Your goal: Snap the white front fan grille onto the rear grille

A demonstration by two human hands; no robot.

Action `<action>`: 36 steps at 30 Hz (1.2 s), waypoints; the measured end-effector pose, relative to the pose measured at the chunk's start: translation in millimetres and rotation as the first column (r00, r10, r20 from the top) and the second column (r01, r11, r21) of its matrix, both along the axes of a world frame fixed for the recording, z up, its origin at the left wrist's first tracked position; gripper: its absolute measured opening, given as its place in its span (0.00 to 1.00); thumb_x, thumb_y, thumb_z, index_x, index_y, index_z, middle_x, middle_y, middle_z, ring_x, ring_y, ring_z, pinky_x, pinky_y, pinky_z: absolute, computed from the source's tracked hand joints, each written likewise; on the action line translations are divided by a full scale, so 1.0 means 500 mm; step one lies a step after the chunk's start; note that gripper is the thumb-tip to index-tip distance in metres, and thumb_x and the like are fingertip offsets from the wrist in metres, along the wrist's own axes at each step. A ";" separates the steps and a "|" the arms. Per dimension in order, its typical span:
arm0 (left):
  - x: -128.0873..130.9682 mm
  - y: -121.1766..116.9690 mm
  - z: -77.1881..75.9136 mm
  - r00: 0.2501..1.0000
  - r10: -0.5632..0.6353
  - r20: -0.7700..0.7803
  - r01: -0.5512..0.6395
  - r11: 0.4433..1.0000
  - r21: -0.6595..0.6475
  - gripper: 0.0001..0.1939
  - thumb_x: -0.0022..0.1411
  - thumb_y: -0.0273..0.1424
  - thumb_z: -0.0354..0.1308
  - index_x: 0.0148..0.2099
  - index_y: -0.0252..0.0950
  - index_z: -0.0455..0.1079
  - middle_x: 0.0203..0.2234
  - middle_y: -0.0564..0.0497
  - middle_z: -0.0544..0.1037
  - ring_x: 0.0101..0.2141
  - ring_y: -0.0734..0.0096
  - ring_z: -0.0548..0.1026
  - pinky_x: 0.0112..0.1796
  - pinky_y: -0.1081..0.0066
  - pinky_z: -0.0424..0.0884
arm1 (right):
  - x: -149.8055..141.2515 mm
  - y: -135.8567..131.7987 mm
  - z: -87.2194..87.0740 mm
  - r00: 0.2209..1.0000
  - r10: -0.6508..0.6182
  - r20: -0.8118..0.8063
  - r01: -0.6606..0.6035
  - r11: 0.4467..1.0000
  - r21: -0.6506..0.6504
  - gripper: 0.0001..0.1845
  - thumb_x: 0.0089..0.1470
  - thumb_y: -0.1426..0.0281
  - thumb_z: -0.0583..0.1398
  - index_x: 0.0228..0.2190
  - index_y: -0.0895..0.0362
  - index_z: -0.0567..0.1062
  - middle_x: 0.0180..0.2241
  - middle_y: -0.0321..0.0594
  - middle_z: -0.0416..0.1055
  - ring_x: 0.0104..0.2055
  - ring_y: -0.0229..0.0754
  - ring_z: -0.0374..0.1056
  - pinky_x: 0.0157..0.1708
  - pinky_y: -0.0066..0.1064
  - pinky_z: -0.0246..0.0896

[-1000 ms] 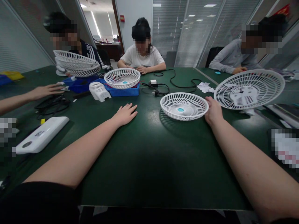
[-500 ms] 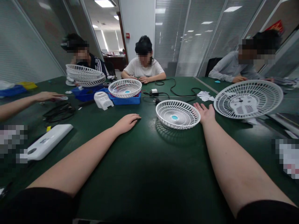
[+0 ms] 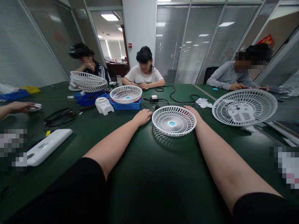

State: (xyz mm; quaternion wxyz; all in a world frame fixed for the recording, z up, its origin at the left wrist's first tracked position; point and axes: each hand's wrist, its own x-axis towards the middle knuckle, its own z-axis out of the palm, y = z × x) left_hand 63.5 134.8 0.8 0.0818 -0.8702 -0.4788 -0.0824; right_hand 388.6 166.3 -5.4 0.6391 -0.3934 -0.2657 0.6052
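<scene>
green table (image 3: 144, 174) spread with fan parts. white fan grille (image 3: 174, 119) lay dish-up at centre, bracketed by left hand (image 3: 143, 117) just beside its rim and right hand (image 3: 192, 112) against the far edge; neither clamped. judged: gathering step; next called for firm two-sided grip.

The right hand (image 3: 192, 112) is mostly hidden behind the rim of the white fan grille (image 3: 174, 120), so its grip cannot be told. The left hand (image 3: 143, 116) is curled; its fingertips are not clear. At the table's (image 3: 149, 174) left edge a white flat device (image 3: 45, 149) is partly covered by blur. A co-worker's arm (image 3: 14, 108) is cut by the left edge.
</scene>
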 end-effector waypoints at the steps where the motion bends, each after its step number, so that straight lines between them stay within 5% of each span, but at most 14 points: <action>1: 0.015 0.016 0.000 1.000 0.013 -0.007 -0.013 1.000 0.002 0.17 0.69 0.37 0.57 0.56 0.35 0.68 0.53 0.43 0.73 0.49 0.61 0.75 0.49 0.55 0.74 | 0.002 -0.001 0.002 1.000 0.011 -0.009 -0.011 1.000 -0.016 0.08 0.54 0.75 0.61 0.38 0.59 0.71 0.26 0.36 0.72 0.24 0.37 0.69 0.23 0.30 0.68; 6: 0.065 0.065 0.004 0.995 0.102 -0.002 -0.102 0.995 -0.003 0.18 0.69 0.37 0.57 0.57 0.36 0.68 0.53 0.43 0.73 0.48 0.61 0.75 0.48 0.56 0.75 | 0.022 -0.003 0.011 0.994 0.027 -0.107 -0.035 0.997 -0.074 0.11 0.64 0.66 0.51 0.38 0.59 0.69 0.29 0.40 0.73 0.29 0.41 0.73 0.27 0.36 0.71; 10: 0.076 0.072 0.009 0.989 0.147 0.019 -0.146 0.988 -0.053 0.18 0.69 0.37 0.58 0.57 0.35 0.68 0.53 0.43 0.73 0.48 0.61 0.75 0.48 0.55 0.75 | 0.033 0.013 0.007 0.982 0.012 -0.188 -0.028 0.996 -0.080 0.11 0.64 0.65 0.51 0.34 0.59 0.66 0.25 0.39 0.69 0.27 0.36 0.69 0.27 0.31 0.70; 16: 0.076 0.078 0.013 0.967 0.254 -0.018 -0.251 0.941 -0.226 0.17 0.69 0.37 0.58 0.57 0.36 0.68 0.53 0.44 0.73 0.48 0.61 0.75 0.47 0.57 0.75 | 0.048 0.026 -0.002 0.930 -0.100 -0.354 0.119 0.992 0.031 0.23 0.59 0.63 0.57 0.25 0.56 0.47 0.14 0.25 0.46 0.15 0.29 0.46 0.17 0.23 0.52; 21: 0.073 0.081 0.018 0.947 0.320 -0.037 -0.317 0.903 -0.291 0.17 0.69 0.37 0.58 0.56 0.37 0.69 0.53 0.44 0.73 0.49 0.61 0.75 0.48 0.58 0.75 | 0.062 0.022 -0.004 0.860 -0.192 -0.473 0.262 0.961 0.085 0.22 0.55 0.73 0.51 0.27 0.57 0.37 0.13 0.26 0.34 0.14 0.30 0.33 0.14 0.24 0.39; 36: 0.068 0.096 0.018 0.923 0.381 0.061 -0.342 0.881 -0.326 0.17 0.69 0.37 0.58 0.56 0.37 0.68 0.53 0.44 0.73 0.49 0.61 0.75 0.48 0.57 0.75 | 0.081 0.053 -0.011 0.755 -0.226 -0.616 0.353 0.931 0.091 0.20 0.51 0.75 0.50 0.26 0.56 0.37 0.16 0.27 0.31 0.16 0.30 0.30 0.15 0.26 0.34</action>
